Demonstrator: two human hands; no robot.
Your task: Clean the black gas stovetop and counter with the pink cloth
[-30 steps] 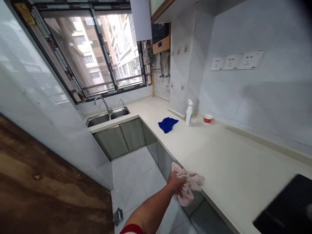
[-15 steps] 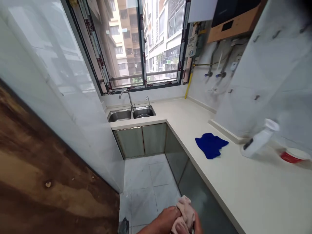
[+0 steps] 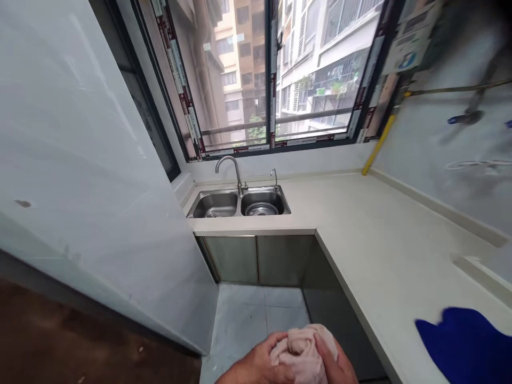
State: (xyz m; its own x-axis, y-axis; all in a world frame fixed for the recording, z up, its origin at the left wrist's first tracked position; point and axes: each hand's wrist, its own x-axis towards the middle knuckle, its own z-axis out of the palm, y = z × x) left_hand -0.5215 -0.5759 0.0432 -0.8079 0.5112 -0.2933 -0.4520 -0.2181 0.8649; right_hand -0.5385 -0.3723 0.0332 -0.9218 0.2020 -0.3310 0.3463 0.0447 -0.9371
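A crumpled pale pink cloth (image 3: 302, 352) is bunched up between both hands at the bottom of the view, above the tiled floor. My left hand (image 3: 266, 362) wraps its fingers round the cloth from the left. My right hand (image 3: 336, 362) grips it from the right, with the thumb lying over the folds. Farther ahead stands a double steel sink (image 3: 239, 205), with a tall curved faucet (image 3: 236, 170) behind it. A round metal basin or strainer (image 3: 261, 209) sits in the right bowl.
An L-shaped pale countertop (image 3: 384, 234) runs along the back and right, over grey-green cabinets (image 3: 280, 258). A dark blue cloth (image 3: 468, 341) lies on its right part. At the left rises a glossy white wall (image 3: 100, 160). A yellow pipe (image 3: 380, 141) stands beside the window.
The view has moved nearer to the sink, and the white bottle and red-and-white container have left it. Both hands and the pink cloth now show more fully.
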